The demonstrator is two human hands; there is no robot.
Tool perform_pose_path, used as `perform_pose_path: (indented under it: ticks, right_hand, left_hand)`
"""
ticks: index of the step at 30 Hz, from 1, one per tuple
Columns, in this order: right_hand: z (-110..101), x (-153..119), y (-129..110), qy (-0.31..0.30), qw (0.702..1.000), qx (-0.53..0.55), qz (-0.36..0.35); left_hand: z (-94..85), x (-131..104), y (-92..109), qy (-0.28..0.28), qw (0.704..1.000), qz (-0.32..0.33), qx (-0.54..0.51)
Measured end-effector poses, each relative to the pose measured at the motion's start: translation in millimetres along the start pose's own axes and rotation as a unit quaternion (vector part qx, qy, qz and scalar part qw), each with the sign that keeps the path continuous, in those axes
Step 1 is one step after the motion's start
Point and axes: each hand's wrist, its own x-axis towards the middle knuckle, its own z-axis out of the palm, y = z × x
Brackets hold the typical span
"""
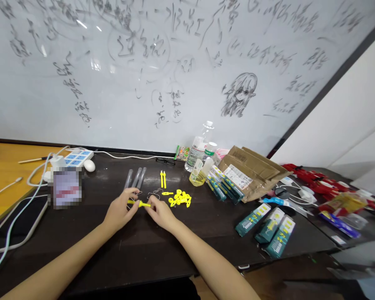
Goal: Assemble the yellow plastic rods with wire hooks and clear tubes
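Note:
My left hand (121,209) and my right hand (161,213) meet over the dark table, both closed on a slim yellow plastic piece (140,203). The left fingers pinch its thicker end, while the right fingertips hold its thin tip. Beyond my left hand lie clear plastic tubes (139,179). Thin bent metal wires (154,196) rest just past my hands. Two yellow sticks (163,179) lie farther back. To the right of my right hand is a pile of small yellow plastic parts (180,198), with one loose yellow piece (167,193) beside it.
At the back stand a large water bottle (197,148) and a smaller bottle of yellow liquid (203,166). A cardboard box (253,166) and several green packets (253,219) sit to the right. On the left are a power strip (78,157), a white mouse (89,166) and cables.

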Motion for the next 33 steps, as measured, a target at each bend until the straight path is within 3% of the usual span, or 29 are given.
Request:
perform_pose_path:
  ticks: [4, 6, 7, 10, 12, 16, 20, 23, 28, 33]
  right_hand:
    - [0, 7, 10, 0.061, 0.98, 0.184, 0.038]
    - [2, 10, 12, 0.061, 0.961, 0.266, 0.052]
    - [3, 11, 13, 0.058, 0.952, 0.294, 0.058]
    - [7, 10, 11, 0.037, 0.942, 0.326, 0.065]
    - [9, 7, 7, 0.008, 0.947, 0.314, 0.062]
    - [10, 2, -3, -0.041, 0.961, 0.27, 0.048]
    - [9, -1, -9, -0.052, 0.958, 0.278, 0.054]
    - [9, -2, -8, -0.054, 0.971, 0.228, 0.04]
    - [8, -4, -5, -0.058, 0.988, 0.14, 0.029]
    - [6, -4, -7, -0.063, 0.994, 0.092, 0.009]
  left_hand:
    - [-1.2, 5, -5, 0.159, 0.987, -0.007, -0.018]
    - [2.2, 8, -7, 0.188, 0.977, -0.049, -0.089]
    - [4.7, 8, -7, 0.167, 0.974, -0.067, -0.138]
    - [13.3, 7, -8, 0.017, 0.955, -0.099, -0.28]
    - [17.9, 6, -7, -0.03, 0.937, -0.115, -0.327]
    - [20.7, 4, -8, -0.007, 0.925, -0.117, -0.363]
    - [19.4, 5, -11, -0.055, 0.931, -0.082, -0.352]
    - [19.5, 4, -10, -0.082, 0.938, -0.072, -0.33]
    - [21.0, 2, -8, -0.038, 0.929, -0.104, -0.352]
    - [23.6, 1, -9, -0.057, 0.926, -0.1, -0.359]
